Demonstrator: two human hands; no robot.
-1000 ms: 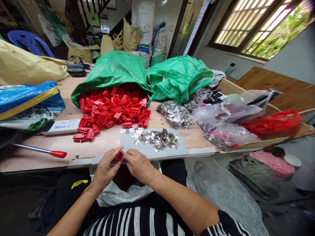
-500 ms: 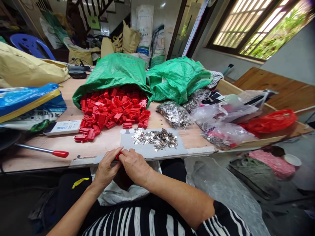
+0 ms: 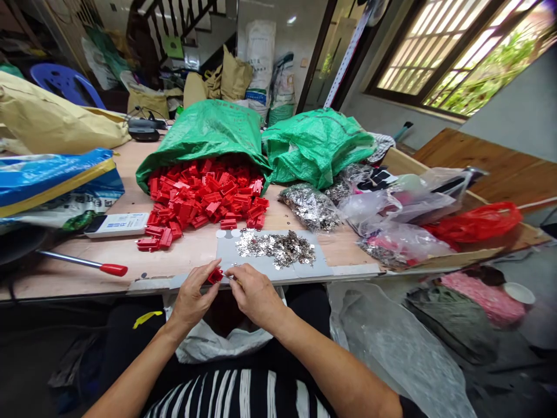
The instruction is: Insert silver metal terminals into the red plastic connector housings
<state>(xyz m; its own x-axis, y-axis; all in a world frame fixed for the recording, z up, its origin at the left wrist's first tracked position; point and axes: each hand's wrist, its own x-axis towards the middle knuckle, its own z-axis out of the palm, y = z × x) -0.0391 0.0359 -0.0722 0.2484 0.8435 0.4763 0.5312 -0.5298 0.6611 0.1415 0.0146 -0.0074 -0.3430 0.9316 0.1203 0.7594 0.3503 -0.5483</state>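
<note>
My left hand (image 3: 195,295) is closed on a red plastic part (image 3: 214,276), held over the table's front edge. Close by on its right, my right hand (image 3: 255,293) pinches a small metal piece (image 3: 227,277) against or right beside that part; its exact shape is too small to tell. Just beyond my hands, a heap of small shiny metal pieces (image 3: 278,248) lies on a grey sheet (image 3: 319,264). A large pile of similar red parts (image 3: 204,194) spills from a green woven sack (image 3: 209,130). Under my hands an open white sack (image 3: 204,345) sits in my lap.
Another green sack (image 3: 317,145), a clear bag of metal pieces (image 3: 310,206) and a red plastic bag (image 3: 478,223) line the right side. On the left are a white box (image 3: 119,225), a red-tipped lever (image 3: 114,269) and a blue bag (image 3: 56,180).
My right hand has drawn slightly away from the left, so the red part and the small metal piece now show between my fingers. The whole view has shifted slightly.
</note>
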